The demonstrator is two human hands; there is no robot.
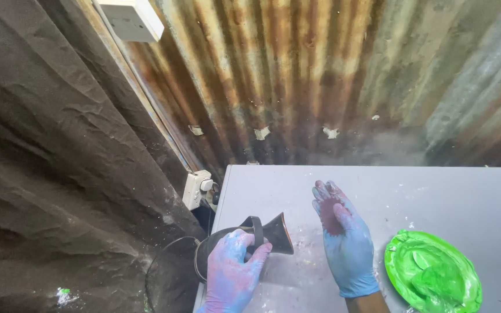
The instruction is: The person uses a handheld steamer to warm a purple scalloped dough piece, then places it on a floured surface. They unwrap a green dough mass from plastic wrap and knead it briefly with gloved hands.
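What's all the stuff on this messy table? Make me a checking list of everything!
Surface: grey table, dusted with white specks and powder.
Job's things: dark blower with flared nozzle, at the table's left edge; nozzle points right.
Clutter: green plate, smeared with green paint, bottom right.
Grippers: left hand, gloved, grips the blower; right hand, gloved, open palm up, reddish powder on it.
Cables: black cable loops below the blower; plug in white socket.
Surroundings: rusty corrugated wall; dark cloth at left; white box above.

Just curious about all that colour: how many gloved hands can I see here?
2. The left hand grips a dark blower at the grey table's left edge; the right hand hovers open beside a green plate.
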